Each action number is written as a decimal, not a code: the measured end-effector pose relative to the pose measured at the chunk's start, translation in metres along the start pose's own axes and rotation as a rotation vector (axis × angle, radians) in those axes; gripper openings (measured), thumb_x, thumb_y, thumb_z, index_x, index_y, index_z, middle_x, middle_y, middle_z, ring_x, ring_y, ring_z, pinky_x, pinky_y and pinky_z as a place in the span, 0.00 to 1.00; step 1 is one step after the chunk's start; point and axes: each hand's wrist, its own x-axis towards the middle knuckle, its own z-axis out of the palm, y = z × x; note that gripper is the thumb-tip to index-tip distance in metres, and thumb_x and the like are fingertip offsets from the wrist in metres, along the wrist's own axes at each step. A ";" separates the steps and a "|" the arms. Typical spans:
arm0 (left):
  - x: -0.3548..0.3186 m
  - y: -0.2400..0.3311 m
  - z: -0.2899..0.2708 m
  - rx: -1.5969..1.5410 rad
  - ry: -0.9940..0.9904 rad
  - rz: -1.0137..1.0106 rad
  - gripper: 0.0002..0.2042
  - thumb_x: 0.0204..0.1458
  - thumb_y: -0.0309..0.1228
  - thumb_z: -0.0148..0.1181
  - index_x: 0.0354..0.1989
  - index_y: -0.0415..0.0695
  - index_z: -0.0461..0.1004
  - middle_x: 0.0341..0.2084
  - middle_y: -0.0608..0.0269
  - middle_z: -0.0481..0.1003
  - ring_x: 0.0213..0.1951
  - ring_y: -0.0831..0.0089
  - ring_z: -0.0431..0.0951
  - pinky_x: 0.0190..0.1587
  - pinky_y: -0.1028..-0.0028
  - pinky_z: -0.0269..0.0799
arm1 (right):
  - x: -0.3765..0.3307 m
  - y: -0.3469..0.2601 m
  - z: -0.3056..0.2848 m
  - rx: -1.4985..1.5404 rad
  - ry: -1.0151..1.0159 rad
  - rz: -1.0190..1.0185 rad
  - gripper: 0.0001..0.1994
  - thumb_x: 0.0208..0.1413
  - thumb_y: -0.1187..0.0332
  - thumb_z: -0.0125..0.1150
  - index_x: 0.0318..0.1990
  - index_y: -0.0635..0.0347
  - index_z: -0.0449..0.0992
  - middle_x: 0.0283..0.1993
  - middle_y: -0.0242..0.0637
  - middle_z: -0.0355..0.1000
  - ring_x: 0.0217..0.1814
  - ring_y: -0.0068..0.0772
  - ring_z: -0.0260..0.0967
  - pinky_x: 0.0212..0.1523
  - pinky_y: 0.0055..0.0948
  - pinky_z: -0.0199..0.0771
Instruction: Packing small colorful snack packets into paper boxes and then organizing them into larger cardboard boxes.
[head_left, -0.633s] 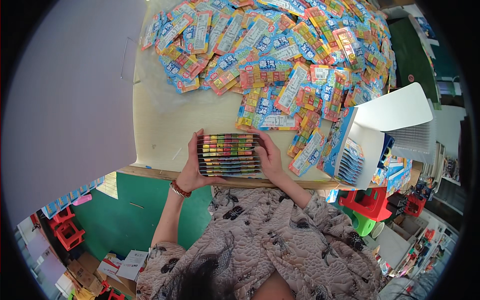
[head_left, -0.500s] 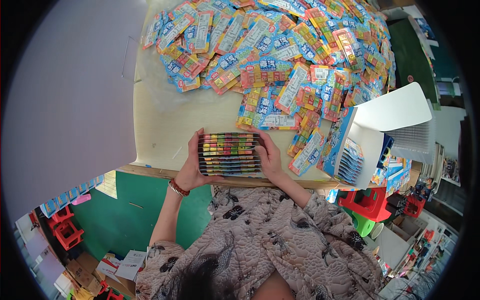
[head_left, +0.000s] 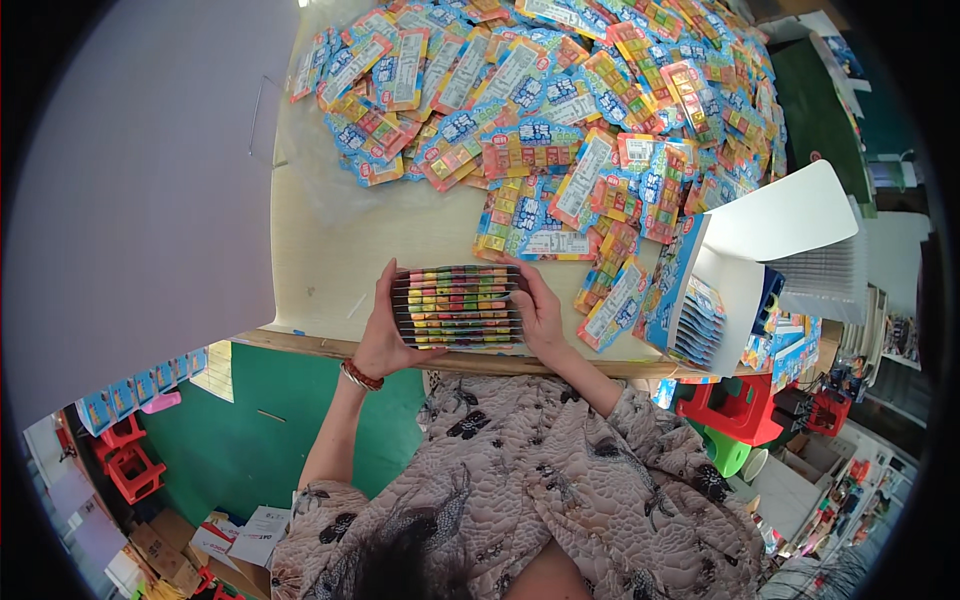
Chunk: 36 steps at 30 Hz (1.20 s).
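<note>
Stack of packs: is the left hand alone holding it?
No, the left hand holds one end of the stack of packs and the right hand the other.

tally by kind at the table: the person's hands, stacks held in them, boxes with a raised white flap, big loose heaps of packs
Hands: 2, left hand and right hand
Held stack of packs: 1
White-flapped box: 1
Loose heap of packs: 1
Total: 5
</note>
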 end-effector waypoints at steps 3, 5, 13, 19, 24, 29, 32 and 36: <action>0.000 -0.001 -0.001 -0.020 0.000 -0.027 0.62 0.26 0.30 0.79 0.67 0.42 0.34 0.56 0.52 0.58 0.57 0.60 0.63 0.60 0.65 0.60 | 0.000 0.004 -0.001 0.023 -0.022 0.015 0.22 0.65 0.60 0.46 0.60 0.65 0.61 0.56 0.42 0.66 0.57 0.32 0.65 0.57 0.28 0.63; 0.001 -0.002 -0.001 -0.033 -0.004 -0.035 0.62 0.25 0.30 0.79 0.67 0.42 0.35 0.55 0.53 0.58 0.56 0.61 0.63 0.60 0.65 0.61 | 0.001 0.001 -0.001 0.038 -0.035 0.024 0.21 0.64 0.60 0.46 0.60 0.64 0.61 0.56 0.43 0.66 0.57 0.32 0.65 0.58 0.28 0.63; 0.004 0.000 -0.003 0.022 -0.039 0.037 0.51 0.26 0.31 0.79 0.59 0.43 0.46 0.49 0.58 0.58 0.53 0.66 0.63 0.56 0.68 0.62 | -0.001 -0.011 -0.008 -0.107 -0.076 -0.018 0.23 0.64 0.59 0.48 0.61 0.65 0.60 0.61 0.43 0.62 0.61 0.33 0.62 0.61 0.30 0.60; 0.004 -0.003 0.000 -0.011 -0.037 0.066 0.51 0.26 0.31 0.79 0.59 0.43 0.46 0.49 0.58 0.58 0.52 0.67 0.63 0.56 0.68 0.62 | 0.003 -0.022 -0.023 0.135 -0.268 0.063 0.40 0.55 0.56 0.60 0.68 0.62 0.44 0.68 0.45 0.50 0.71 0.39 0.46 0.67 0.37 0.52; 0.000 -0.010 0.001 -0.020 -0.032 0.067 0.51 0.26 0.29 0.79 0.59 0.43 0.46 0.48 0.58 0.59 0.52 0.68 0.64 0.56 0.68 0.63 | 0.010 -0.063 -0.032 -0.417 -0.488 -0.044 0.54 0.40 0.58 0.72 0.69 0.60 0.38 0.69 0.52 0.41 0.72 0.50 0.41 0.68 0.38 0.50; 0.000 0.007 0.006 -0.112 -0.010 0.056 0.52 0.26 0.31 0.80 0.58 0.43 0.46 0.49 0.58 0.58 0.50 0.67 0.65 0.54 0.68 0.64 | 0.003 -0.056 -0.030 -0.486 -0.446 -0.070 0.53 0.36 0.63 0.72 0.68 0.60 0.41 0.63 0.52 0.45 0.67 0.55 0.48 0.64 0.38 0.58; 0.008 0.028 0.010 0.087 0.006 0.197 0.51 0.24 0.34 0.80 0.58 0.45 0.48 0.49 0.55 0.57 0.52 0.63 0.62 0.54 0.66 0.62 | -0.006 -0.076 -0.046 -0.375 -0.470 -0.038 0.51 0.36 0.64 0.72 0.67 0.59 0.45 0.62 0.51 0.45 0.66 0.55 0.49 0.62 0.38 0.59; 0.052 0.101 0.037 0.160 -0.070 0.388 0.49 0.22 0.32 0.78 0.57 0.45 0.52 0.50 0.51 0.57 0.54 0.58 0.59 0.55 0.63 0.59 | -0.024 -0.140 -0.105 -0.502 -0.305 -0.114 0.51 0.34 0.65 0.74 0.66 0.58 0.47 0.63 0.50 0.45 0.67 0.54 0.47 0.64 0.41 0.56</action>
